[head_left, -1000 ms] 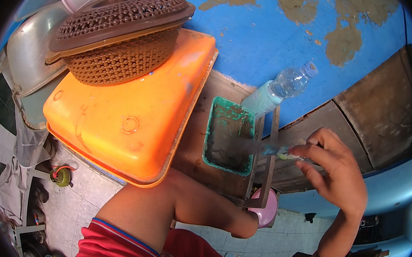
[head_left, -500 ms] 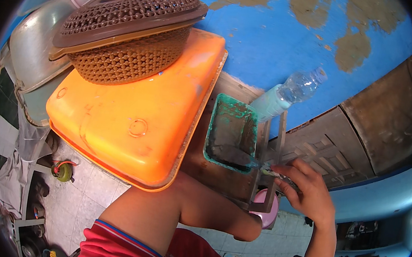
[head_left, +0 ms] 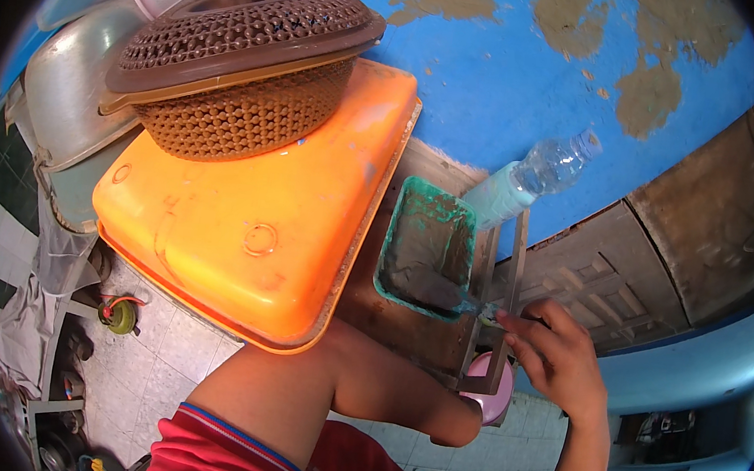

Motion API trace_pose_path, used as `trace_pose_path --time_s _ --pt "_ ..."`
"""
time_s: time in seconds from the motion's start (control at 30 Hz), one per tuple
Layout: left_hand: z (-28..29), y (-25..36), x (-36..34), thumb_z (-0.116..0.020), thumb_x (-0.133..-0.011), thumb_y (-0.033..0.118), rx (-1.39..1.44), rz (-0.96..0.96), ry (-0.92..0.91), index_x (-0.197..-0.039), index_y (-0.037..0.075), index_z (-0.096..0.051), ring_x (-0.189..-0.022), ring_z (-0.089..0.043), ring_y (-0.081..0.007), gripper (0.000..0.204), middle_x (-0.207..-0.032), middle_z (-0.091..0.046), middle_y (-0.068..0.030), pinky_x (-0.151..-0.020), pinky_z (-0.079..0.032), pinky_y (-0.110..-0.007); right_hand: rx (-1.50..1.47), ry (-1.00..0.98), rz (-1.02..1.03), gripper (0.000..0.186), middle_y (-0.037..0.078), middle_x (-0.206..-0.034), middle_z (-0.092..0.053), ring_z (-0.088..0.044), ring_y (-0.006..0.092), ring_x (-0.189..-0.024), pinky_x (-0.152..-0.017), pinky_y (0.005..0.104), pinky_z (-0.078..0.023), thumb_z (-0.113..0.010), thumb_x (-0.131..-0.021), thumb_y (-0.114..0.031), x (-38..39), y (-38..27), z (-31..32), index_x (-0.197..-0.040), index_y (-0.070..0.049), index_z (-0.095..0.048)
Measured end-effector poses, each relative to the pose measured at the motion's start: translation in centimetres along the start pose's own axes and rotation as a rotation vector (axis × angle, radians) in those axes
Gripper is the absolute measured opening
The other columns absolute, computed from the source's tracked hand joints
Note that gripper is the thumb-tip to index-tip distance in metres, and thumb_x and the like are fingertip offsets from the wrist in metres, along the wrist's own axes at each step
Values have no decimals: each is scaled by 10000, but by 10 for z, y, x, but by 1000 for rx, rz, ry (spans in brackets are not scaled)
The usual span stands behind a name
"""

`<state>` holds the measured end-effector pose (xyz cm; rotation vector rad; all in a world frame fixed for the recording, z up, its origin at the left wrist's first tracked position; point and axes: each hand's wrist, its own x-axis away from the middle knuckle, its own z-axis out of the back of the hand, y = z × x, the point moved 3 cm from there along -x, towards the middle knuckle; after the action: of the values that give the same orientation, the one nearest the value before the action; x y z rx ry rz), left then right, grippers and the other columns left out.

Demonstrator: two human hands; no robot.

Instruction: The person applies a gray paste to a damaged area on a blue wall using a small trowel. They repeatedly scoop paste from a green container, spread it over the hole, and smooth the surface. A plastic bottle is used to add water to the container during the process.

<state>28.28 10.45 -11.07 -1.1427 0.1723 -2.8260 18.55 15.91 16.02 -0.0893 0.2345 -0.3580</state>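
Fingers [head_left: 520, 338] of the right hand [head_left: 559, 364] are pinched shut around a thin brush [head_left: 500, 316], the tip of which pokes out toward the lower right corner of a green paint tray [head_left: 425, 249]. The brush looks light and stiff along its handle, probably slick where wet paint has run onto it, so a grip well back on the dry part of the handle seems the safest place to hold. Just beside the fingers stands a small grey wooden frame [head_left: 496, 309], its two upright slats rising between the hand and the tray; it appears rigid but slender, best steadied from its base. The left hand [head_left: 469, 418] is mostly hidden behind the foot of that frame, next to a pink round object [head_left: 499, 399], and whether it is open or closed cannot be told. The tray rests on a worn wooden surface [head_left: 388, 317] and looks shallow, with a dull film of paint inside. Beyond it a clear plastic bottle [head_left: 534, 177] leans against the blue wall [head_left: 518, 59], which shows bare brown patches. To the left sits a large orange tub [head_left: 252, 225], upside down, with a brown woven basket [head_left: 239, 71] on top.
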Motion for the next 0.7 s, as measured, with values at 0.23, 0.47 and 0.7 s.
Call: trace_pose_path --time_s 0.23,0.47,0.7 --pt "2 -4 3 -641 -939 378 29 24 32 -1331 144 -671 -1196 -641 -338 457 -1373 -652 -129 -993 -503 -494 206 9 124 312 61 -953 -590 -628 247 -848 -642 391 -530 -782 -846 -91 -7 -15 7 -1153 -145 -772" --pt "-8 -5 19 -653 -933 381 34 2 53 -1317 147 -684 -1186 -648 -337 451 -1362 -661 -126 -980 -512 -496 -196 97 -141 301 84 -946 -596 -624 261 -846 -674 382 -524 -795 -830 -72 5 3 -3 -1129 -100 -767" --pt "-7 -5 18 -665 -927 384 64 20 76 -1302 149 -698 -1176 -655 -336 444 -1351 -671 -122 -968 -521 -497 47 78 -6 276 86 -950 -592 -611 275 -887 -744 402 -516 -782 -831 -55 -2 -6 14 -1104 -91 -770"
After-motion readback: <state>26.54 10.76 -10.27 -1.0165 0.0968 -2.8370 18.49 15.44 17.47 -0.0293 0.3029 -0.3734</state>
